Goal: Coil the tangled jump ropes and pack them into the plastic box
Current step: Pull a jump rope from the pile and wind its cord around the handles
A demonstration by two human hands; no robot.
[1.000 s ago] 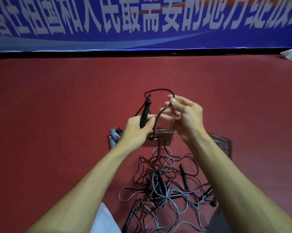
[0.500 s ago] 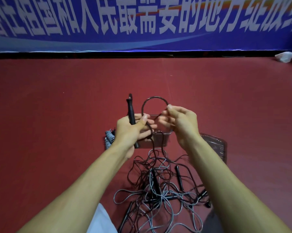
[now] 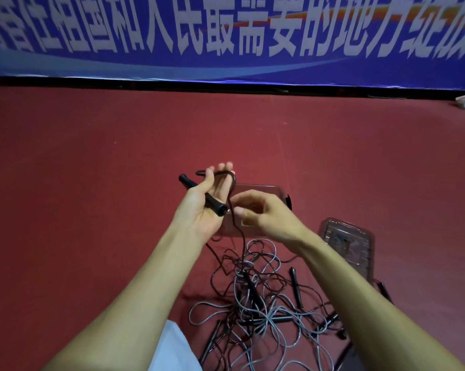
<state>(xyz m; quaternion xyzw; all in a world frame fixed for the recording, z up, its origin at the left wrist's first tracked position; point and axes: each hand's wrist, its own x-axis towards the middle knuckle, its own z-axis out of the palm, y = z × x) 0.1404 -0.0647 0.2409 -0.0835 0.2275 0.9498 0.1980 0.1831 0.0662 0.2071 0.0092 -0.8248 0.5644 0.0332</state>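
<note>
Head view: at centre frame the left hand point(image 3: 201, 207) is palm up, fingers straight and pointing away, thumb clamping a black handle point(image 3: 203, 195) slantwise across the palm; a dark rope point(image 3: 230, 180) loops over those fingers and drops down past the wrist; just right of it the right hand point(image 3: 263, 212) has its fingers curled, pinching that rope below the loop; the clear box point(image 3: 266, 188) sits on the red floor point(image 3: 92, 183) right behind both hands, its lid point(image 3: 346, 242) lying apart at right of centre; the tangle point(image 3: 266, 303) of grey and dark ropes lies at lower centre between the forearms; a blue banner point(image 3: 226, 36) spans the top
</note>
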